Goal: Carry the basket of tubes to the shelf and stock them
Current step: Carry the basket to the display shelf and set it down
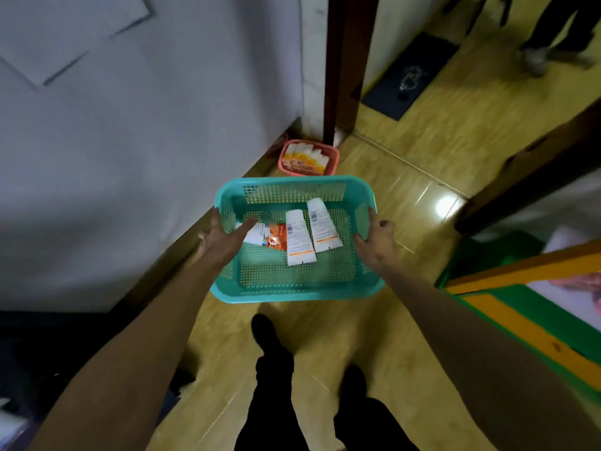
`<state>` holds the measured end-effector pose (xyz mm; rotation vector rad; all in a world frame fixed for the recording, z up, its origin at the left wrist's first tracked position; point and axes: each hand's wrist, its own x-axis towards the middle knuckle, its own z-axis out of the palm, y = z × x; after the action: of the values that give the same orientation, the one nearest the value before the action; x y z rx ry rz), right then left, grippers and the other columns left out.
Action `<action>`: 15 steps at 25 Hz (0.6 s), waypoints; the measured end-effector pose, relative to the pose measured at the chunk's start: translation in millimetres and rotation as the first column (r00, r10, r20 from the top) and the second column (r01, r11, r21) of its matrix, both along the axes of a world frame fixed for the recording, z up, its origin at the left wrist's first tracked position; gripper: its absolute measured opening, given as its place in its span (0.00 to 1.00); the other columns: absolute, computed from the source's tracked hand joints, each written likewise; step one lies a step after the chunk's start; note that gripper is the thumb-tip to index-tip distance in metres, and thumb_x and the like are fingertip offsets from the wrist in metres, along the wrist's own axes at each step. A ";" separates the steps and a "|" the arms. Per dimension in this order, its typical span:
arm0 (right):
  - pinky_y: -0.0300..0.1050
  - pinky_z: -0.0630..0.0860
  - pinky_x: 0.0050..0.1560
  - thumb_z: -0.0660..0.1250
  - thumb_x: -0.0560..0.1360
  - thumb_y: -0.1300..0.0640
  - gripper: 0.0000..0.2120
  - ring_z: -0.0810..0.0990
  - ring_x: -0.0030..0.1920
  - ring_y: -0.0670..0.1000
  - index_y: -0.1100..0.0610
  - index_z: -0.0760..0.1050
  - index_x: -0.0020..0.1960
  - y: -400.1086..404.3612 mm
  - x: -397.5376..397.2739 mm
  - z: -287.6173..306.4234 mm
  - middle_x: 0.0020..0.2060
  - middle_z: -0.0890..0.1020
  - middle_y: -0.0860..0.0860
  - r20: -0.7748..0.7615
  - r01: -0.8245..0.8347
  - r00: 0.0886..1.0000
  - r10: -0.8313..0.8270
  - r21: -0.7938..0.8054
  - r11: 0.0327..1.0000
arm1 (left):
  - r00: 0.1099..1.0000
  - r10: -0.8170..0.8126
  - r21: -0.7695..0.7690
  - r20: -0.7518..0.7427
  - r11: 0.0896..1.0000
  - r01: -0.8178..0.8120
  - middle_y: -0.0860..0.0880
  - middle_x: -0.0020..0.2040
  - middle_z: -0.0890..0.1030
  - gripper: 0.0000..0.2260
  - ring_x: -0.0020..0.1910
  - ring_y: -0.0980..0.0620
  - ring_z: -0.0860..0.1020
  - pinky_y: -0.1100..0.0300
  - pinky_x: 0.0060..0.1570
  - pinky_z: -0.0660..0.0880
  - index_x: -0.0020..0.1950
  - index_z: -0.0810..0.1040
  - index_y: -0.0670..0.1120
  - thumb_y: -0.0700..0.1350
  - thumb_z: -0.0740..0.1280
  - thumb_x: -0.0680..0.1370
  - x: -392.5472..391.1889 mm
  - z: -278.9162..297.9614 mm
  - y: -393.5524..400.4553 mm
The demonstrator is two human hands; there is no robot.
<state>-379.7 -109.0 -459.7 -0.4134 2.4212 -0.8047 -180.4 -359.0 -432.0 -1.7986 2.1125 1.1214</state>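
I hold a teal perforated basket [294, 292] out in front of me at waist height. My left hand [224, 237] grips its left rim, thumb lying inside the basket. My right hand [374, 244] grips the right rim. Two white tubes [312, 231] with orange stripes lie side by side on the basket floor. An orange and white tube [265, 237] lies beside them, partly hidden by my left thumb.
A pink basket [309, 157] packed with several white and orange tubes sits on the tiled floor by the wall, just beyond mine. A dark wooden door frame [346, 66] stands behind it. Another person's legs [553, 34] are at the top right. A green and orange surface [533, 314] lies right.
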 end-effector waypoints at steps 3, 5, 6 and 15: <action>0.55 0.71 0.64 0.64 0.77 0.49 0.37 0.74 0.61 0.65 0.46 0.49 0.80 68.0 8.6 13.2 0.66 0.64 0.62 -0.007 0.054 0.999 -0.054 0.025 0.998 | 0.997 -0.065 -0.018 -0.031 0.998 0.064 0.41 0.80 0.57 0.52 0.78 0.35 0.55 0.35 0.72 0.57 0.78 0.48 0.64 0.82 0.59 0.59 -9.6 22.6 60.1; 0.56 0.71 0.63 0.64 0.76 0.48 0.37 0.73 0.60 0.65 0.46 0.49 0.80 99.2 15.7 18.9 0.65 0.64 0.62 -0.013 0.082 0.997 -0.081 0.035 0.996 | 0.994 -0.099 -0.003 -0.037 0.995 0.099 0.40 0.80 0.57 0.50 0.79 0.36 0.54 0.37 0.73 0.56 0.79 0.48 0.63 0.80 0.60 0.62 -10.8 31.2 89.0; 0.57 0.71 0.63 0.64 0.76 0.47 0.38 0.73 0.61 0.66 0.45 0.48 0.79 114.9 18.6 21.7 0.65 0.64 0.62 -0.014 0.104 0.995 -0.103 0.037 0.994 | 0.993 -0.109 0.008 -0.037 0.994 0.110 0.40 0.80 0.56 0.50 0.79 0.35 0.55 0.38 0.73 0.56 0.79 0.48 0.63 0.80 0.60 0.62 -11.5 35.3 102.4; 0.58 0.72 0.63 0.64 0.77 0.52 0.35 0.74 0.61 0.68 0.51 0.52 0.80 239.5 51.4 41.7 0.66 0.65 0.65 -0.110 0.303 0.949 -0.296 0.061 0.951 | 0.962 -0.266 0.007 -0.069 0.964 0.267 0.35 0.78 0.57 0.51 0.76 0.34 0.60 0.40 0.72 0.61 0.79 0.49 0.62 0.79 0.62 0.62 -28.5 53.5 199.3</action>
<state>-328.3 130.5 -418.1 -0.0542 2.6384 -0.8288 -208.9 -159.7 -378.4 -1.4313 2.2909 1.1370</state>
